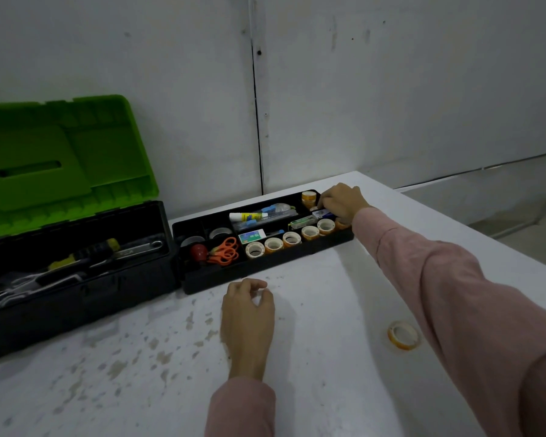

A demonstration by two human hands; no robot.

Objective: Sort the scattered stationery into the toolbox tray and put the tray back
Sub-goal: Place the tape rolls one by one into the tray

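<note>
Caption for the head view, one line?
Right hand in the black tray beside the open toolbox; left hand rests on the table; one tape roll lies outside.

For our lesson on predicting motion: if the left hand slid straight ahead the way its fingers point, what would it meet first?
Probably the near wall of the black tray, just beyond the left hand; depth is unclear.

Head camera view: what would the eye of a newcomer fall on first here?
The bright green lid of the open toolbox stands up at the left, by the wall. Beside it on the white table sits the black tray, with a row of tape rolls along its front and orange scissors at its left; the right hand reaches into its far right end. One loose tape roll lies alone on the table beside the right sleeve.
</note>
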